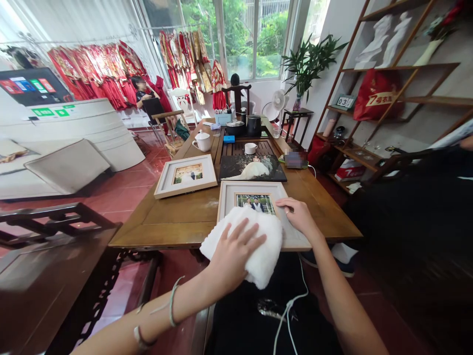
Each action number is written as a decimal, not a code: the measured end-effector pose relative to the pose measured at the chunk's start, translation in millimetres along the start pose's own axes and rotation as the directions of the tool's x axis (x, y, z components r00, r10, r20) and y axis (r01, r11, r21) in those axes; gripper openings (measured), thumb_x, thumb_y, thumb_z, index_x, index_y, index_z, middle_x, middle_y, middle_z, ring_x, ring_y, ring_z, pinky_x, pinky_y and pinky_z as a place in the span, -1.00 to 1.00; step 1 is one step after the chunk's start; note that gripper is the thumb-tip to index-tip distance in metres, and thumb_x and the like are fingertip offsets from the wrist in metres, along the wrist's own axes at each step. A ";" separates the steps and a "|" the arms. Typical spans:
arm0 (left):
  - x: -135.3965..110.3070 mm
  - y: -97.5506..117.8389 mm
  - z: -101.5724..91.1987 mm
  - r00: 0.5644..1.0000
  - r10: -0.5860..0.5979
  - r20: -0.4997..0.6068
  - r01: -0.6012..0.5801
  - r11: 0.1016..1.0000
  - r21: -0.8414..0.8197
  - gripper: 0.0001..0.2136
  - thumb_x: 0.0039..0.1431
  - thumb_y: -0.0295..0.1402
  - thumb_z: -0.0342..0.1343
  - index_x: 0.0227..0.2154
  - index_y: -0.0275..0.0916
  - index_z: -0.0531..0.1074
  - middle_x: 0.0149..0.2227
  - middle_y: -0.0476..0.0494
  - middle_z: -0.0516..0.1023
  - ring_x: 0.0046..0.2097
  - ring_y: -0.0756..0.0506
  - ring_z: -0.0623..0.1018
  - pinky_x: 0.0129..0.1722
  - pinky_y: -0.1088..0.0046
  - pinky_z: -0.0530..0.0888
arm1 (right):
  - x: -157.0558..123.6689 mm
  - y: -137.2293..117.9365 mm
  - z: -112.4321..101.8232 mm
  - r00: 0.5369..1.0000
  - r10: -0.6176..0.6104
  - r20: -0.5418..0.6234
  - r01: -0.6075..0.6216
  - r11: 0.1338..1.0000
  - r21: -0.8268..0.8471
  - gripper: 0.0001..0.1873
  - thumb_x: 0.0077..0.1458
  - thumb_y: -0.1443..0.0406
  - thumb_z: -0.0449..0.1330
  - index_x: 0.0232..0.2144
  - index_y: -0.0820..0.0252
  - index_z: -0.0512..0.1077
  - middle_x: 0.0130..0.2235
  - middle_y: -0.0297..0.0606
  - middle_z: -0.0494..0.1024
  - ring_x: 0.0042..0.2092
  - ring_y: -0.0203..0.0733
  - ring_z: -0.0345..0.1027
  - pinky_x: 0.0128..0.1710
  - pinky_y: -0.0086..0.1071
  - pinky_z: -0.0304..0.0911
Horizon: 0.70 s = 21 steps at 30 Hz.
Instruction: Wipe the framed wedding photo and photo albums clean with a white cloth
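A white-framed photo [254,190] lies flat at the near edge of the wooden table [185,217]. A folded white towel [258,251] covers its lower left part. My left hand [232,251] lies flat on the towel with fingers spread. My right hand [297,214] rests on the frame's right border, fingers stretched out, holding nothing.
A second white-framed photo [185,175] and a dark frameless print [252,168] lie further back. Beyond them are a white teapot [202,141], a cup [250,148] and a tea tray. A dark chair [55,227] stands left, shelves [369,98] right. A seated person [142,91] is far back.
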<state>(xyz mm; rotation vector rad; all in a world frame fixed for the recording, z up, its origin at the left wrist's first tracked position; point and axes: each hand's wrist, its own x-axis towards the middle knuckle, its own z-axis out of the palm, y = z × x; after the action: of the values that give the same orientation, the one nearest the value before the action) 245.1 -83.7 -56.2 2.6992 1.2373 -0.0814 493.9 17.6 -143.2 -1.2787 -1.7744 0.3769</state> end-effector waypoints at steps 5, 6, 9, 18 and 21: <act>41.0 -13.8 1.1 0.986 -0.135 -0.098 0.143 0.986 0.090 -0.36 0.04 -0.54 0.12 0.21 -0.07 0.19 0.33 -0.18 0.08 0.34 -0.31 0.03 0.22 -0.17 0.10 | -0.6 -1.5 -2.6 1.000 -0.008 0.013 0.008 1.000 0.019 -0.57 -0.08 0.54 -0.02 -0.36 0.14 0.58 -0.21 -0.24 0.64 -0.12 -0.16 0.50 0.00 -0.20 0.34; 51.2 -17.8 -0.1 0.980 -0.158 -0.120 0.171 0.980 0.103 -0.39 0.06 -0.55 0.10 0.20 -0.10 0.19 0.33 -0.22 0.08 0.34 -0.33 0.04 0.21 -0.19 0.10 | -0.5 -1.4 -3.2 1.000 -0.016 0.022 0.015 1.000 0.023 -0.57 -0.08 0.54 -0.02 -0.35 0.14 0.58 -0.20 -0.23 0.64 -0.11 -0.15 0.50 0.01 -0.20 0.34; 81.5 -29.0 -5.9 0.961 -0.218 -0.172 0.241 0.963 0.123 -0.41 0.11 -0.57 0.05 0.22 -0.17 0.16 0.32 -0.35 0.06 0.33 -0.37 0.04 0.18 -0.24 0.11 | -0.1 0.2 -4.2 0.999 -0.032 0.038 0.030 0.999 0.035 -0.57 -0.09 0.53 -0.03 -0.35 0.14 0.58 -0.20 -0.23 0.64 -0.11 -0.15 0.50 0.01 -0.19 0.34; 155.0 -26.2 -2.1 0.966 -0.111 -0.234 0.131 0.989 0.070 -0.47 0.17 -0.58 -0.08 0.20 -0.12 0.18 0.31 -0.27 0.08 0.34 -0.33 0.01 0.15 -0.27 0.11 | 0.7 -0.3 -6.4 0.998 -0.025 0.058 0.026 0.999 -0.021 -0.65 -0.10 0.50 0.00 -0.44 0.13 0.55 -0.27 -0.25 0.62 -0.21 -0.15 0.48 -0.14 -0.31 0.34; 172.2 -31.0 -3.7 0.976 0.031 -0.215 -0.008 0.994 0.107 -0.47 0.17 -0.61 -0.12 0.19 -0.12 0.20 0.30 -0.22 0.13 0.34 -0.30 0.01 0.16 -0.31 0.06 | 0.8 -2.4 -7.4 0.998 -0.016 0.055 0.018 0.999 -0.046 -0.66 -0.09 0.48 0.00 -0.45 0.15 0.55 -0.30 -0.23 0.60 -0.26 -0.14 0.46 -0.19 -0.33 0.32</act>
<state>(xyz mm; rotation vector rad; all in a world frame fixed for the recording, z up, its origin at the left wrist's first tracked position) 334.2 65.5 -77.4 2.8735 1.2976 0.1588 498.2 15.5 -137.0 -1.2959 -1.8484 0.3657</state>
